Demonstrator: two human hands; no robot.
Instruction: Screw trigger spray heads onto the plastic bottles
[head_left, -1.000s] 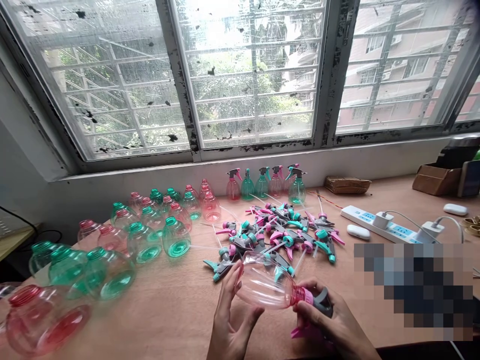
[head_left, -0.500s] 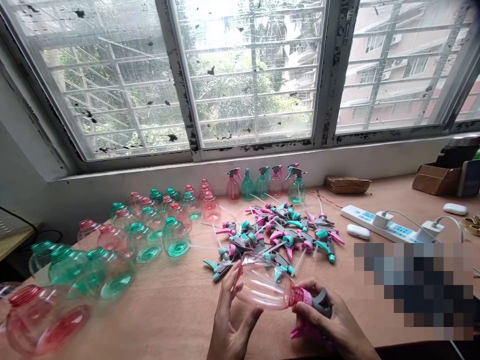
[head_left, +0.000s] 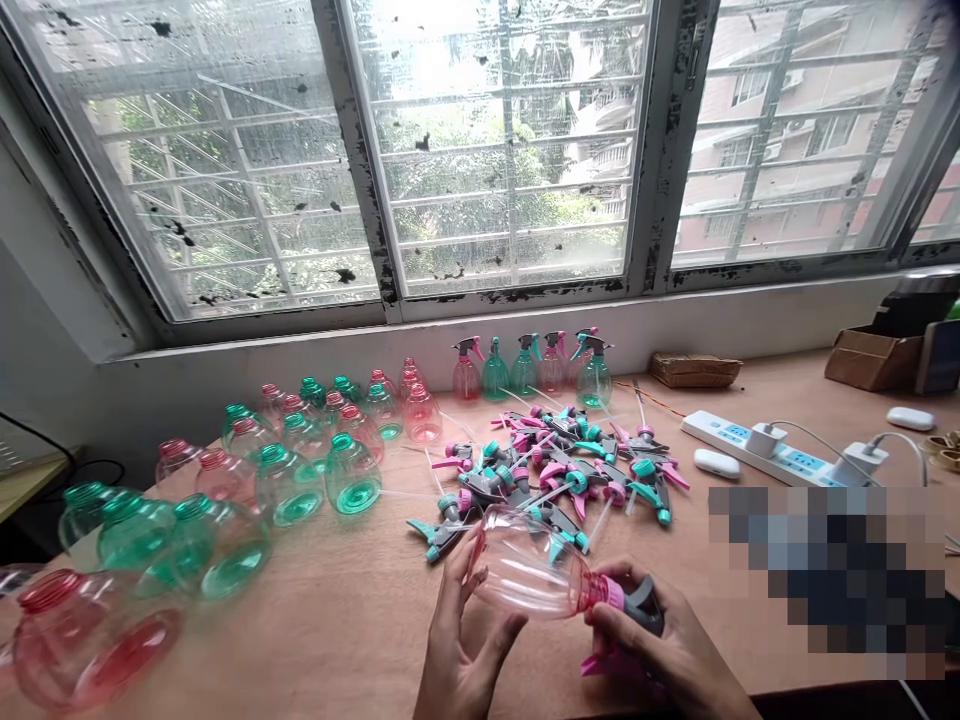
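Note:
A clear pink spray bottle (head_left: 529, 570) lies sideways in the air between my hands, close to the table's front. Its base rests against the fingers of my left hand (head_left: 469, 625), which is curved round that end with the thumb beneath. At the neck, my right hand (head_left: 652, 640) is closed around the pink collar of a grey and pink spray head (head_left: 641, 605). The head sits against the bottle's mouth; whether it is fully threaded I cannot tell. Just beyond lies a pile of loose pink, teal and grey spray heads (head_left: 517, 480) with thin tubes.
Several open pink and green bottles (head_left: 289, 485) stand on the left. Bottles with spray heads (head_left: 525, 370) line the wall below the window. To the right are a power strip (head_left: 780, 450) with plugs, a white case (head_left: 716, 463), cardboard boxes (head_left: 855, 355) and a pixelated patch.

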